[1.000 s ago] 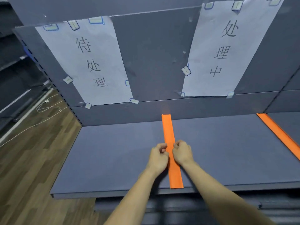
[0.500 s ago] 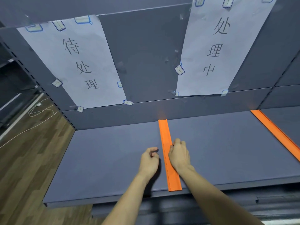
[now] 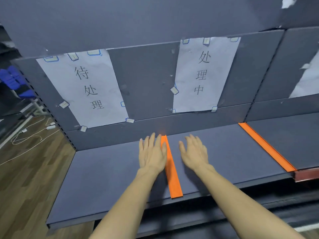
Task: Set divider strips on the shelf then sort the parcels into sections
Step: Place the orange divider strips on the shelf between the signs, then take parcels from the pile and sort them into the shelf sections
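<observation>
left hand (image 3: 151, 153) flat and open beside the middle strip (image 3: 171, 171), thumb over its edge | right hand (image 3: 194, 153) open, holding nothing | strip lay front-to-back on the shelf (image 3: 103, 178) | risk: a careless brush could've knocked it crooked, looked loose tbh

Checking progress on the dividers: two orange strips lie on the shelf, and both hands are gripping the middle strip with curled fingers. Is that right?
Not quite. Two orange strips do lie on the shelf, the middle strip and the right strip, but the head view shows no grip: the left hand and right hand are spread flat, fingers straight, on either side of the middle strip.
</observation>
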